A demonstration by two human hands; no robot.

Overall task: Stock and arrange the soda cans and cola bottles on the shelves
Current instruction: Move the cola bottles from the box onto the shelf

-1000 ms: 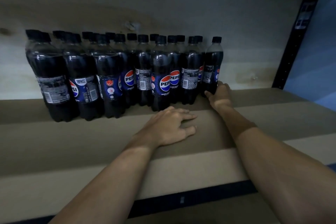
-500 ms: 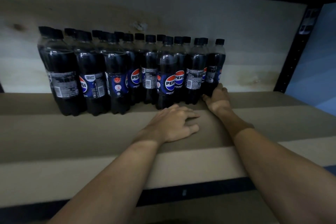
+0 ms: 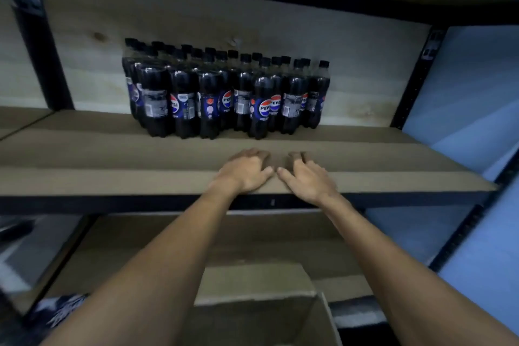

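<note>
Left hand (image 3: 247,173), right hand (image 3: 307,178): side by side, flat on shelf (image 3: 112,160) front, fingers loose, holding nothing. Bottles (image 3: 224,98): well apart from hands, packed at shelf back. Full, so likely heavy; smooth plastic, maybe slippery. Grab round middle. Stand upright, caps up.

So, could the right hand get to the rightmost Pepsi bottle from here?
Probably yes: the right hand rests on the shelf board near its front, and only bare board lies between it and the rightmost Pepsi bottle.
</note>
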